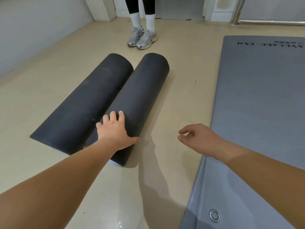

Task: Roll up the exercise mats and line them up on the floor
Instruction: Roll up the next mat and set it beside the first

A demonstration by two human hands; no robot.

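Left hand [115, 129]: laid palm-down on the right roll [142, 96] close to its near end, fingers spread and nearly straight, thumb splayed toward the roll's outer side; it presses, it does not clasp
Right hand [199, 138]: held off the floor [189, 80] between the right roll and the flat mat [257, 113], fingers loosely curled, grasping nothing
Right roll: dark mat wound into a cylinder, lying on the floor with its long axis running away from the wearer and leaning slightly rightward
Left roll [85, 103]: second dark cylinder, parallel to the first and touching it along its length – the two near ends are not level, the right roll reaching closer to the wearer
Flat mat: grey, unrolled, to the wearer's right; its long edge runs roughly parallel to the rolls, with an eyelet [214, 215] at the near corner and lettering [267, 45] at the far end
Deciding relation: the flat mat lies to the right of both hands, just beside the free right hand and well apart from the left – so the right hand is the likelier one to reach it first, probably starting from its near short edge
Task state: two mats rolled and paired, one yet to roll
Background: a standing person [142, 38] beyond the rolls' far ends
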